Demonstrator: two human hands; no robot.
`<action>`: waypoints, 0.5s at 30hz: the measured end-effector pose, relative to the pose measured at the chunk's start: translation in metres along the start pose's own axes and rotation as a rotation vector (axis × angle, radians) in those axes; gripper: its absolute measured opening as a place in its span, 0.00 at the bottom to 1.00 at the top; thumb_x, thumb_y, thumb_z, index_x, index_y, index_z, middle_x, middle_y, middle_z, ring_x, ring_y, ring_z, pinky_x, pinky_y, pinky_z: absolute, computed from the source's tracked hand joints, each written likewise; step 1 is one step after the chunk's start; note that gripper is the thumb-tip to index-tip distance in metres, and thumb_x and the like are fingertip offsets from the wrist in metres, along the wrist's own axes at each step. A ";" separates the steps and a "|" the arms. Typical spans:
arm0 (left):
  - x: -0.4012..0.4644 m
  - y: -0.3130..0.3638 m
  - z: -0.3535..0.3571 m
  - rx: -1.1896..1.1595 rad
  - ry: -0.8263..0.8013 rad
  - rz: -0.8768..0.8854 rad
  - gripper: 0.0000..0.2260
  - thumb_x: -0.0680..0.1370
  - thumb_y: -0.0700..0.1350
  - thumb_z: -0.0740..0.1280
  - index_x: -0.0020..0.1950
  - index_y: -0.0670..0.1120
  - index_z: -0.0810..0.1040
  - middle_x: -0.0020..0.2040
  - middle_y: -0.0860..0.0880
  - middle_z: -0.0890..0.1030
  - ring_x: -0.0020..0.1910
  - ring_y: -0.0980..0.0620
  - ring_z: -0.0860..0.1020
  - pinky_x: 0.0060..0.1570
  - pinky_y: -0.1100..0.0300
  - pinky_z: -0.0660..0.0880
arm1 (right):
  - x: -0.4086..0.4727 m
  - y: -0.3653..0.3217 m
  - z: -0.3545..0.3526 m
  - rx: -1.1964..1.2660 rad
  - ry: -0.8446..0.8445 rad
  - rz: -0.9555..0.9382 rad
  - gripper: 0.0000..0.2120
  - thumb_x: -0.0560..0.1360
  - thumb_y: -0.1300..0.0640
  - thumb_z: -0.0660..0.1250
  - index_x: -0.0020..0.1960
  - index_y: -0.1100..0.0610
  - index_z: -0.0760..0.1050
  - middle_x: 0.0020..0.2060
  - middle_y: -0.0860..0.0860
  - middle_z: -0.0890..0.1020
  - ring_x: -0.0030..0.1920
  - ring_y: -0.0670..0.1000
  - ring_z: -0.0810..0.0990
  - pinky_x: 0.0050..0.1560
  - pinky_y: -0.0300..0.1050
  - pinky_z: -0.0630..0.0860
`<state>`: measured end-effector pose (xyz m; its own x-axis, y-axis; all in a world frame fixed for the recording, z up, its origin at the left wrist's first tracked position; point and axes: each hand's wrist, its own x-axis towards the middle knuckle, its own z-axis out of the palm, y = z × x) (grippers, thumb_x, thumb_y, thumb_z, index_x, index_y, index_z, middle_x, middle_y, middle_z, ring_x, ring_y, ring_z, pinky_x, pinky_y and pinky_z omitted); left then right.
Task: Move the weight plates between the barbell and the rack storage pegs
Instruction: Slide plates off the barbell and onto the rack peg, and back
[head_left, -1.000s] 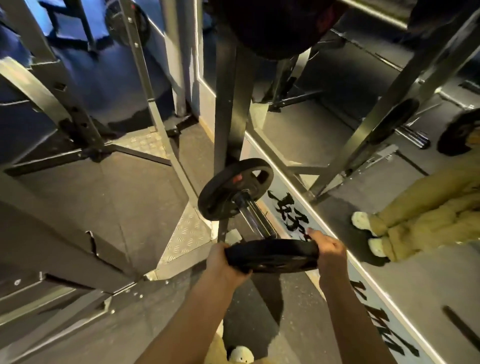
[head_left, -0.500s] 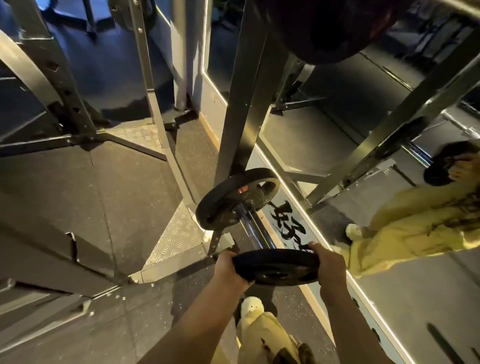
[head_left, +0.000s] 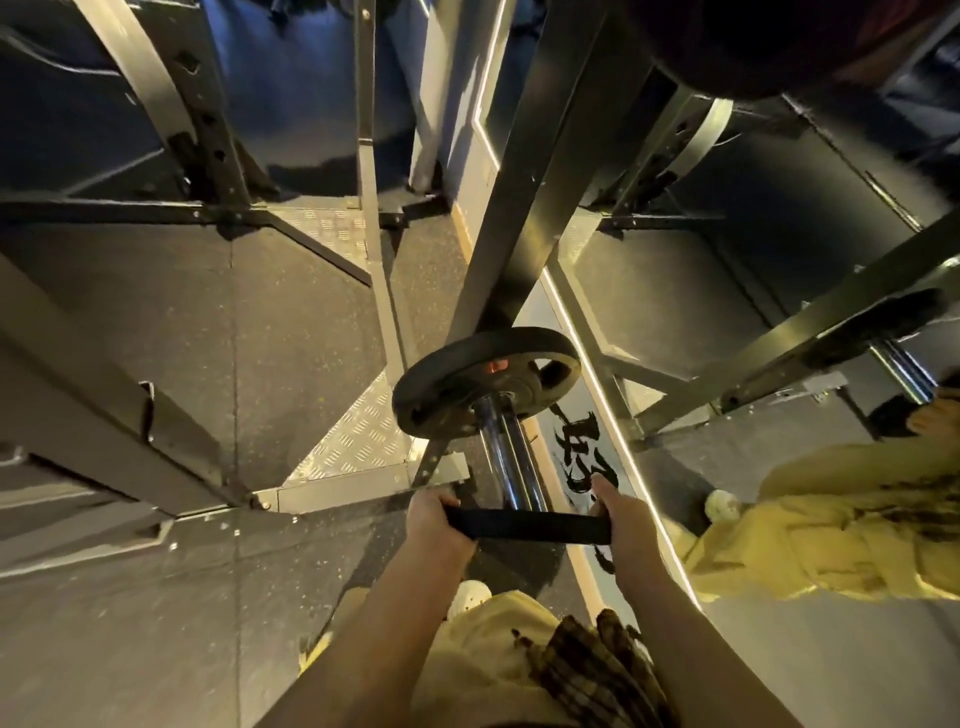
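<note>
Left hand (head_left: 434, 525) grips the rim of a thin black round weight plate (head_left: 527, 525) at nine o'clock, fingers curled over the edge, and the right hand (head_left: 621, 519) clamps the opposite rim at three o'clock — a balanced two-handed hold, the plate seen edge-on right at the near end of the shiny chrome barbell sleeve (head_left: 511, 457). Whether the bore is already on the sleeve tip cannot be told from here; the plate hides the end.

Up at twelve o'clock from the hands, a larger black round weight plate with grip holes (head_left: 485, 382) sits further up that sleeve, hard by the tall steel rack upright (head_left: 524, 208).

The step looks like sliding the thin plate along the sleeve — on or off, the frame alone doesn't settle it. To do it well, keep the plate face square to the sleeve so the bore doesn't bind, push or pull evenly with both hands, and keep the fingertips on the rim rather than wrapped round the far face, where they could get pinched against the larger plate. A foot in a pale shoe (head_left: 470, 595) stands at six o'clock, right beneath the load — a firm hold matters.
</note>
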<state>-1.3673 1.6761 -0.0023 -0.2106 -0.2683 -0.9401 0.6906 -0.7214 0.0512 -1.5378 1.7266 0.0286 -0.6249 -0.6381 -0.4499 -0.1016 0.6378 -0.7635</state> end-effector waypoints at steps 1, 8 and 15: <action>-0.006 -0.003 0.000 0.030 0.000 0.006 0.08 0.73 0.33 0.55 0.48 0.42 0.69 0.50 0.41 0.70 0.53 0.40 0.72 0.49 0.46 0.75 | 0.002 -0.002 0.000 0.012 0.006 -0.010 0.23 0.79 0.53 0.62 0.27 0.57 0.68 0.24 0.53 0.70 0.28 0.51 0.70 0.44 0.47 0.70; -0.001 -0.038 -0.022 -0.133 0.005 0.007 0.07 0.74 0.33 0.56 0.39 0.43 0.67 0.39 0.45 0.68 0.36 0.47 0.70 0.35 0.53 0.72 | 0.030 -0.023 0.007 0.064 -0.093 -0.034 0.28 0.77 0.52 0.65 0.19 0.55 0.69 0.23 0.52 0.71 0.29 0.51 0.72 0.51 0.51 0.71; -0.020 -0.040 -0.016 -0.247 0.036 0.046 0.09 0.78 0.28 0.53 0.43 0.38 0.67 0.40 0.41 0.68 0.36 0.47 0.69 0.60 0.53 0.69 | 0.039 -0.027 0.008 -0.030 -0.212 -0.181 0.23 0.78 0.53 0.63 0.26 0.59 0.69 0.26 0.55 0.71 0.30 0.50 0.71 0.45 0.47 0.70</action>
<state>-1.3797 1.7205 0.0086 -0.1533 -0.2712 -0.9503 0.8477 -0.5302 0.0146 -1.5536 1.6810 0.0282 -0.4186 -0.8171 -0.3965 -0.2221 0.5154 -0.8277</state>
